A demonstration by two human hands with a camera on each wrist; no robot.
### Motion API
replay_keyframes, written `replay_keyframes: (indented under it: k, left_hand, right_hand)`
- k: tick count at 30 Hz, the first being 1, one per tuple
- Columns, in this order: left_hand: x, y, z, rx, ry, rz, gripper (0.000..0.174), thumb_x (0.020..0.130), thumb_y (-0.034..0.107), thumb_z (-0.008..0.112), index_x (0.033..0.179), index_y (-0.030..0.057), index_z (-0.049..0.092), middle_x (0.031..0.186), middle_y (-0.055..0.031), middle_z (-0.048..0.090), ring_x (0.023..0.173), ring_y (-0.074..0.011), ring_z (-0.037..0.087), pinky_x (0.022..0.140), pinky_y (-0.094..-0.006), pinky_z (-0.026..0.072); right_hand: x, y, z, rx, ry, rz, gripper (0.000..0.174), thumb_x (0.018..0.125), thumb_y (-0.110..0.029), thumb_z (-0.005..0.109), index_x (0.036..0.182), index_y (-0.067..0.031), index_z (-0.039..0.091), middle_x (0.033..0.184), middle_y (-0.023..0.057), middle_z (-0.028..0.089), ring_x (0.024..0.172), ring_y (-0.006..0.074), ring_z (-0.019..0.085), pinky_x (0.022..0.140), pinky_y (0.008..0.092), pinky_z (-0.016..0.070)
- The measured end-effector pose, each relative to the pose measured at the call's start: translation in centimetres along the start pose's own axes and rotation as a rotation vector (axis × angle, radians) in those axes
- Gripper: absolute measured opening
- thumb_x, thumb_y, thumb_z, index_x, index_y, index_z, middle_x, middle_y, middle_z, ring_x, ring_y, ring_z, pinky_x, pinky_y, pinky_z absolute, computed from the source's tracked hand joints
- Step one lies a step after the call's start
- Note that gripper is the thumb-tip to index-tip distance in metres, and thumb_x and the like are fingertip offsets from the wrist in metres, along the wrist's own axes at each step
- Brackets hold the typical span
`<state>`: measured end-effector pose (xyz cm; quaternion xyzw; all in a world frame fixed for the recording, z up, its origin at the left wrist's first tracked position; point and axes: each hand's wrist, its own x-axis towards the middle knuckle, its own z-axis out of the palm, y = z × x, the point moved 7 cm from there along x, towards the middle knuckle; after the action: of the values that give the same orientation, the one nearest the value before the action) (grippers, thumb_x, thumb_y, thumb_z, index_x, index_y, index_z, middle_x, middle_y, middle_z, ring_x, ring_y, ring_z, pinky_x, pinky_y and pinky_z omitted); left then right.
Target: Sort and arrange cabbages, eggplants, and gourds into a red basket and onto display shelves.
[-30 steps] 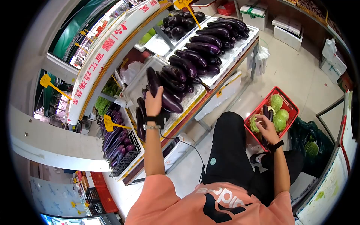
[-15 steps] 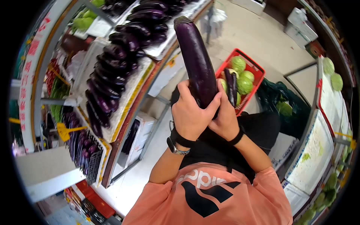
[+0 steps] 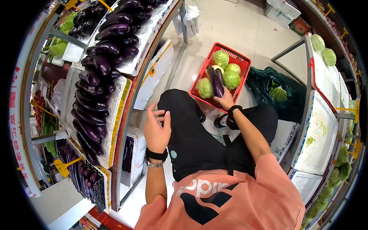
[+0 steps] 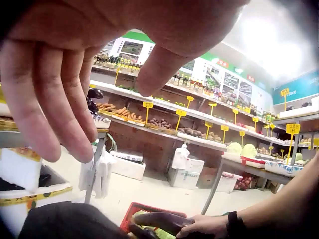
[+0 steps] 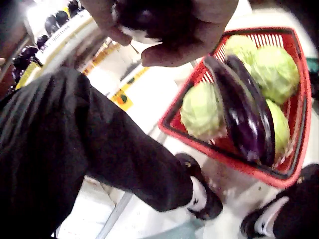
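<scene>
In the head view my left hand (image 3: 157,132) is raised over my thigh, empty, fingers spread and loosely bent; the left wrist view shows this hand (image 4: 99,30) large at the top. My right hand (image 3: 225,99) grips the lower end of a dark purple eggplant (image 3: 215,82) over the red basket (image 3: 203,68). Another eggplant lies beside it, among round green cabbages (image 3: 232,79). The right wrist view has my right hand (image 5: 212,32) curled round a dark eggplant (image 5: 149,17), with two eggplants on the cabbages in the basket (image 5: 229,164).
On the left, a stall holds rows of eggplants (image 3: 90,103) on white foam trays, with a crate of thinner ones below. A dark green bag (image 3: 260,86) lies right of the basket. Further right are a stand with white foam lids (image 3: 316,134) and two cabbages (image 3: 329,56).
My left hand took an eggplant from the stall, and both hands held it up. Now my left hand is off it, back to the left; my right hand is down at the basket.
</scene>
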<state>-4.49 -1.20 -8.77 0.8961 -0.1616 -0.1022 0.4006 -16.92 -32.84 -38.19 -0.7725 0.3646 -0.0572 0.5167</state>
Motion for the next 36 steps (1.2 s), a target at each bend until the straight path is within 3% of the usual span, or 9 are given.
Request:
replay_keyframes:
  k: [4,9,16,20,23,26,28,33,36]
  left_hand:
    - [-0.6,-2.4,-0.8,0.004,0.016,-0.031,0.048,0.093,0.018,0.068,0.134,0.0029,0.049,0.101,-0.0126,0.071,0.081,-0.0218,0.07,0.069,-0.034,0.053]
    - [-0.8,-2.9,-1.1,0.095,-0.003,0.009,0.045,0.096,0.017,0.065,0.135,0.0013,0.049,0.101,-0.0145,0.072,0.085,-0.0247,0.072,0.071,-0.0329,0.0553]
    - [-0.5,-3.5,-0.3,0.085,-0.03,0.008,0.046,0.096,0.017,0.065,0.136,0.0011,0.048,0.102,-0.0148,0.072,0.084,-0.0246,0.072,0.072,-0.0329,0.0555]
    - [-0.3,-4.2,0.6,0.055,-0.042,0.029,0.046,0.094,0.019,0.066,0.134,0.0022,0.05,0.1,-0.0133,0.072,0.081,-0.0243,0.072,0.067,-0.0341,0.0535]
    - [0.0,-4.1,-0.2,0.089,-0.002,0.046,0.046,0.093,0.021,0.067,0.132,0.0034,0.052,0.099,-0.012,0.073,0.08,-0.0235,0.072,0.065,-0.0355,0.0526]
    - [1.0,-4.2,-1.9,0.143,0.03,-0.003,0.044,0.093,0.022,0.068,0.13,0.0035,0.053,0.099,-0.0121,0.073,0.082,-0.0246,0.073,0.068,-0.0373,0.0537]
    - [1.8,-3.9,-3.6,0.14,0.097,0.022,0.042,0.093,0.022,0.067,0.128,0.0036,0.054,0.099,-0.0116,0.073,0.084,-0.0255,0.073,0.075,-0.0386,0.0552]
    - [4.5,-3.1,-10.2,0.094,0.367,0.071,0.035,0.091,0.017,0.069,0.121,0.0032,0.058,0.094,-0.0093,0.073,0.077,-0.0211,0.071,0.068,-0.031,0.0548]
    - [8.0,-2.1,-16.5,0.053,0.551,0.059,0.042,0.09,0.024,0.073,0.121,0.0013,0.056,0.092,-0.0112,0.069,0.078,-0.0206,0.069,0.068,-0.033,0.0544]
  right_hand:
    - [0.0,0.5,1.8,-0.151,0.044,-0.085,0.094,0.07,-0.026,0.078,0.147,0.0026,0.031,0.111,0.0312,0.066,0.105,0.0442,0.065,0.095,0.0444,0.0515]
    - [0.8,1.3,4.1,-0.241,0.044,-0.096,0.094,0.071,-0.023,0.079,0.149,-0.0016,0.03,0.133,0.0317,0.053,0.122,0.0433,0.055,0.103,0.0448,0.0464]
    - [0.6,1.0,5.9,-0.499,0.066,0.001,0.092,0.072,-0.022,0.083,0.146,-0.0017,0.033,0.13,0.0237,0.049,0.124,0.0426,0.05,0.104,0.046,0.0451]
    - [-0.6,-0.4,6.1,-0.773,0.104,-0.061,0.088,0.069,-0.027,0.086,0.14,-0.0055,0.04,0.124,0.0182,0.051,0.117,0.038,0.054,0.096,0.0479,0.0497]
    - [0.1,2.4,6.2,-0.778,0.137,-0.026,0.067,0.069,-0.02,0.081,0.127,-0.0051,0.05,0.123,0.0161,0.053,0.117,0.0367,0.053,0.092,0.0482,0.0522]
    - [-1.0,0.8,5.3,-0.725,0.15,-0.161,0.069,0.072,-0.016,0.08,0.132,-0.0046,0.049,0.125,0.0172,0.051,0.116,0.038,0.053,0.094,0.0471,0.0509]
    - [-0.9,1.4,5.2,-0.681,0.124,-0.18,0.069,0.072,-0.017,0.079,0.133,-0.007,0.047,0.119,0.017,0.051,0.113,0.0378,0.054,0.091,0.0477,0.0511]
    - [-1.1,0.8,4.4,-0.6,0.093,-0.205,0.068,0.075,-0.018,0.077,0.135,-0.0071,0.047,0.119,0.0187,0.051,0.114,0.0392,0.054,0.093,0.047,0.0496]
    - [-1.0,0.6,2.6,-0.534,0.104,-0.206,0.06,0.079,-0.016,0.073,0.133,-0.006,0.049,0.119,0.0197,0.052,0.114,0.0402,0.054,0.092,0.0473,0.0506]
